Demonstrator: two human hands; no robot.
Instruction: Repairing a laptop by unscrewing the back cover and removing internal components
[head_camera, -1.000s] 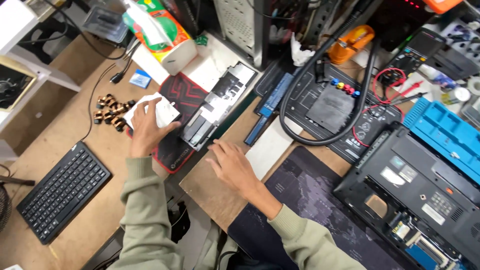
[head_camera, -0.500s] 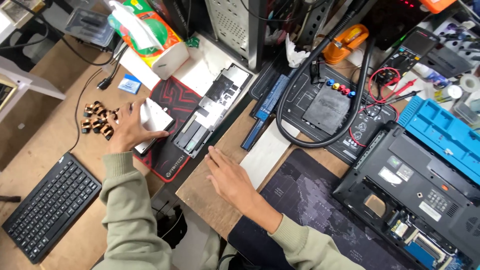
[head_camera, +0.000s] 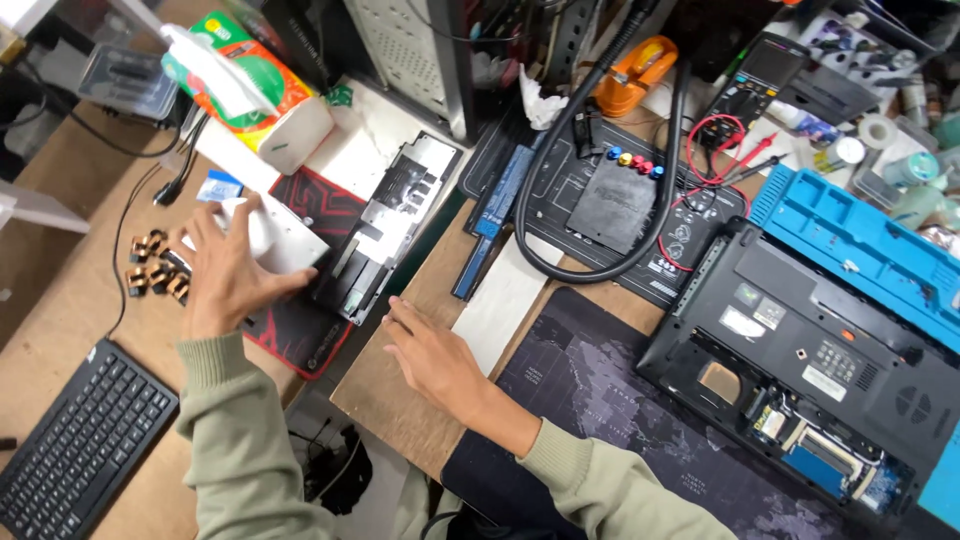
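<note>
White flat part (head_camera: 270, 235) gripped by left hand (head_camera: 225, 275) fingers, right hand (head_camera: 435, 355) open, one keyboard (head_camera: 80, 445).

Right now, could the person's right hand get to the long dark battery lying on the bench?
Probably yes. The right hand rests flat on the wooden board, empty, and the battery lies just beyond its fingertips with only a white sheet beside it; nothing stands between.

1. This is an electronics repair workshop, judging by the crowded wooden bench.
2. Well to the right of the right hand (head_camera: 435, 355) lies an opened laptop base (head_camera: 800, 360), its insides bare.
3. Beyond that hand sit a multimeter (head_camera: 748, 85) with red leads and a laptop battery (head_camera: 488, 215).
4. Near the left hand (head_camera: 225, 275): loose small copper parts (head_camera: 150, 270) and a black keyboard (head_camera: 80, 440).
</note>
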